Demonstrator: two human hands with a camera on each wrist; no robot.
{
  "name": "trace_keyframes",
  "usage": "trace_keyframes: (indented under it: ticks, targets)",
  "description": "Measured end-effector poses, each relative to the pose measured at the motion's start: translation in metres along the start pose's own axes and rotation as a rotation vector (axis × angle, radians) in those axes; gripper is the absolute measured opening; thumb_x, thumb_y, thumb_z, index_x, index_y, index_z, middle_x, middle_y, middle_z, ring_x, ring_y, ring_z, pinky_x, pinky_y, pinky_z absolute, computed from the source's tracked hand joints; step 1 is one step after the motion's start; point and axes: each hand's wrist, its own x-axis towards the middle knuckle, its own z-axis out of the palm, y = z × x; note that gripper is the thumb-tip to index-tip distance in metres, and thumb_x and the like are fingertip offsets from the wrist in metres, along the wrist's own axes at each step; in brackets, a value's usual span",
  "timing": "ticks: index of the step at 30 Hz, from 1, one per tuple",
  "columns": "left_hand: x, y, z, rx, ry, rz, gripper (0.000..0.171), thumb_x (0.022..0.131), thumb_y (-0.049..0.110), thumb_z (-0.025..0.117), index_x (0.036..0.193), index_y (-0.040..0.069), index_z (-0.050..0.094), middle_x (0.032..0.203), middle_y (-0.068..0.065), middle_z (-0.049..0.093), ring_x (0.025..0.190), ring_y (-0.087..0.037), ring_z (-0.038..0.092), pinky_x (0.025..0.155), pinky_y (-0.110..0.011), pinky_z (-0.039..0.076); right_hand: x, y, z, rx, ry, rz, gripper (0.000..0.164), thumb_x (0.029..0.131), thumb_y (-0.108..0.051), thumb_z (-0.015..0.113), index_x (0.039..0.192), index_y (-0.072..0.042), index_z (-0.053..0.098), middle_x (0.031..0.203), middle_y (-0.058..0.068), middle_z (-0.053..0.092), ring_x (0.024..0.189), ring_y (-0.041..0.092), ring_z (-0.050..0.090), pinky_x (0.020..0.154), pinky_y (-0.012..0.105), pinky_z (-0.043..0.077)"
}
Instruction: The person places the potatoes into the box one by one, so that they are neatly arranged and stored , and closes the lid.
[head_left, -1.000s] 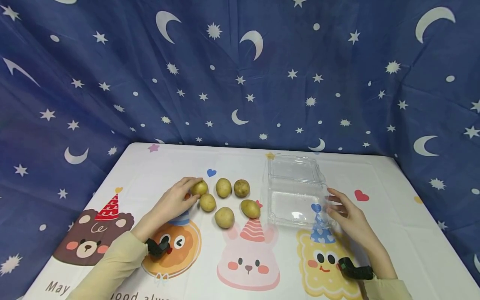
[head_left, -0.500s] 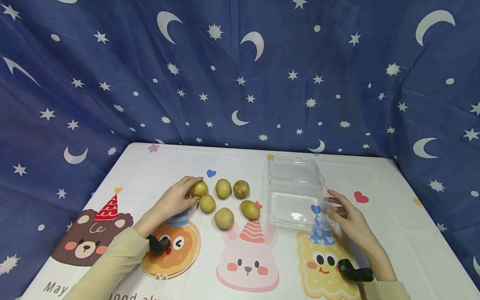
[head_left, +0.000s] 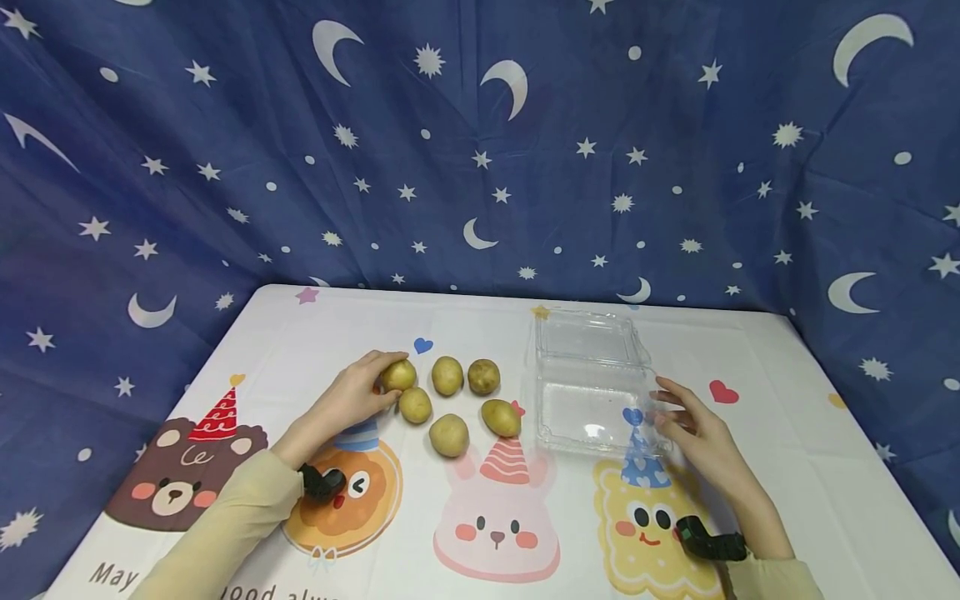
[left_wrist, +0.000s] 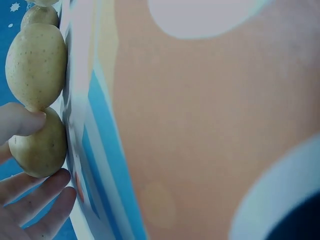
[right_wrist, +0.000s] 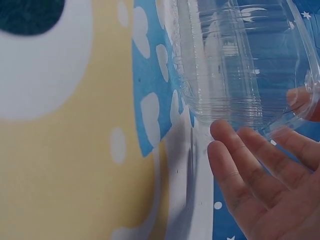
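On the left, my left hand (head_left: 352, 396) holds a yellow potato (head_left: 400, 376), with the thumb on its near side and the fingers on its far side. The left wrist view shows this potato (left_wrist: 42, 150) against a second potato (left_wrist: 37, 65). Several other potatoes (head_left: 448, 435) lie loosely grouped to the right. A hinged clear plastic container (head_left: 592, 412) stands with its lid (head_left: 588, 337) laid back. At its right side, my right hand (head_left: 697, 429) holds the edge. The thumb (right_wrist: 302, 97) is at the rim, and the fingers are against the outer wall.
A white tablecloth (head_left: 495, 496) printed with cartoon figures covers the table. Behind it hangs a dark blue curtain (head_left: 420, 167) with moons and stars. Black wrist cameras (head_left: 708, 542) sit on both wrists, below beige sleeves (head_left: 225, 525).
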Motion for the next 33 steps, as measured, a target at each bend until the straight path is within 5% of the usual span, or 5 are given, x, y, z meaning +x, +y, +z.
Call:
trace_keyframes:
  ticks: [7, 14, 19, 26, 33]
  targets:
    - [0.002, 0.001, 0.002, -0.023, 0.023, -0.009, 0.057, 0.079, 0.012, 0.076, 0.133, 0.007, 0.055, 0.114, -0.014, 0.063, 0.089, -0.022, 0.059, 0.076, -0.036, 0.05, 0.0, 0.0, 0.0, -0.001, 0.007, -0.004, 0.057, 0.096, -0.018, 0.057, 0.148, -0.013, 0.036, 0.134, 0.02, 0.055, 0.099, 0.0, 0.058, 0.08, 0.01, 0.044]
    - [0.001, 0.001, 0.005, -0.032, 0.027, -0.027, 0.057, 0.078, 0.013, 0.076, 0.131, 0.007, 0.055, 0.113, -0.015, 0.063, 0.092, -0.024, 0.061, 0.078, -0.039, 0.052, -0.001, 0.002, 0.0, 0.002, 0.0, 0.001, 0.056, 0.097, -0.02, 0.055, 0.148, -0.012, 0.034, 0.136, 0.02, 0.053, 0.109, 0.037, 0.061, 0.081, 0.015, 0.044]
    - [0.001, 0.0, 0.004, -0.029, 0.044, -0.033, 0.057, 0.078, 0.013, 0.077, 0.131, 0.007, 0.056, 0.111, -0.014, 0.063, 0.088, -0.022, 0.06, 0.075, -0.036, 0.051, -0.001, 0.003, 0.001, 0.008, 0.004, -0.008, 0.056, 0.097, -0.021, 0.056, 0.148, -0.013, 0.035, 0.136, 0.019, 0.054, 0.105, 0.012, 0.062, 0.081, 0.011, 0.043]
    - [0.003, 0.004, -0.002, -0.034, 0.061, -0.045, 0.057, 0.077, 0.013, 0.077, 0.13, 0.007, 0.056, 0.111, -0.014, 0.062, 0.082, -0.021, 0.058, 0.072, -0.032, 0.049, 0.001, 0.0, 0.002, 0.04, -0.016, 0.026, 0.057, 0.098, -0.02, 0.053, 0.151, -0.012, 0.03, 0.14, 0.023, 0.048, 0.113, 0.043, 0.057, 0.094, 0.06, 0.045]
    - [0.005, 0.01, -0.006, -0.03, 0.069, -0.064, 0.057, 0.079, 0.017, 0.076, 0.131, 0.01, 0.055, 0.113, -0.011, 0.062, 0.085, -0.023, 0.06, 0.075, -0.034, 0.051, 0.0, 0.0, 0.002, 0.03, -0.013, 0.024, 0.056, 0.098, -0.02, 0.052, 0.15, -0.012, 0.031, 0.14, 0.022, 0.049, 0.113, 0.042, 0.058, 0.092, 0.054, 0.048]
